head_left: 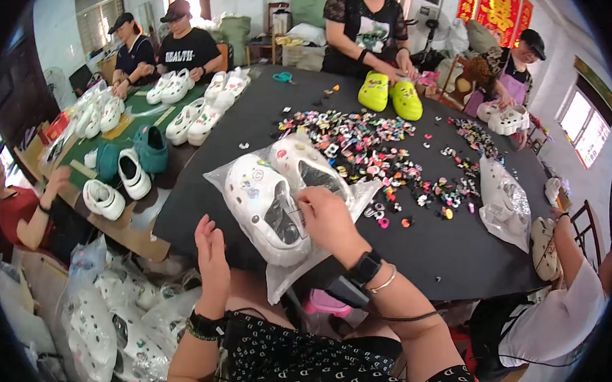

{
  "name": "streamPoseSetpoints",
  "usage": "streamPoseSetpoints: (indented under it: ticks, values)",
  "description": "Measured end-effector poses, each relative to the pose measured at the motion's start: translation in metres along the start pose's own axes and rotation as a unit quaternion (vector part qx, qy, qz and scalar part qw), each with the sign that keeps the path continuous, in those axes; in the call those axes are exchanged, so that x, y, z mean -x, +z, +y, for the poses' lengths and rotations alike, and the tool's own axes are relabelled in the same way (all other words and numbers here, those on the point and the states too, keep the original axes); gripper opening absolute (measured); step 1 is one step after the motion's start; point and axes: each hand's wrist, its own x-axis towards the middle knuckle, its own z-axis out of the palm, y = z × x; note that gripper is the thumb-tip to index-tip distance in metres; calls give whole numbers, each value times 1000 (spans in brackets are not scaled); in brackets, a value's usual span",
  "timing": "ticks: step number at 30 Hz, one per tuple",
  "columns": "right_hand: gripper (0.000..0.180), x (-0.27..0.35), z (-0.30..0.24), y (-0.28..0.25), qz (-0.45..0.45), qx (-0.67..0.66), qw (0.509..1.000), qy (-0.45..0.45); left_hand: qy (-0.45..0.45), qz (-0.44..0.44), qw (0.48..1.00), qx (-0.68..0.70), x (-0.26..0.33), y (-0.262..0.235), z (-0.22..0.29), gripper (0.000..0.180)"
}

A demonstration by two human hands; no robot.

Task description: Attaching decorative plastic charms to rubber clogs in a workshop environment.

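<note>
A pair of white clogs (257,195) with small charms lies inside a clear plastic bag (282,278) at the near edge of the black table, in front of me. My right hand (328,223) is over the right part of the bag, thumb and fingers pinched together on the plastic by the clog openings. Just what lies between the fingertips is partly hidden. To the left of the bag, my left hand (212,259) is raised with fingers stretched out, holding nothing and apart from the clogs.
Loose colourful shoe charms (370,146) are heaped mid-table. Another bagged white pair (504,205) lies at right. Across the table, a person handles yellow-green clogs (390,95). More people work around, several with white clogs. Bagged clogs (123,320) pile up at lower left. Scissors (283,77) lie far off.
</note>
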Motion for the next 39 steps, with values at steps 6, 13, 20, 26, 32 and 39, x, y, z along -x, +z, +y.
streamPoseSetpoints:
  ticks: [6,13,20,26,32,39]
  values:
    - [11,21,-10,-47,27,-38,999,-11,49,-42,994,-83,36,-6,-6,33]
    - [38,101,-30,-45,-348,-347,783,382,-275,-242,930,15,83,-8,-6,56]
    - [35,131,-38,11,-341,-455,729,380,-236,-301,923,-40,90,7,19,38]
    - [25,141,-51,26,-297,-523,725,335,-234,-233,944,-11,102,-1,10,53]
    - [23,142,-47,31,-272,-530,735,323,-227,-248,941,-31,98,-2,8,58]
    - [21,134,-46,22,-284,-565,676,379,-210,-288,934,-27,95,-4,6,62]
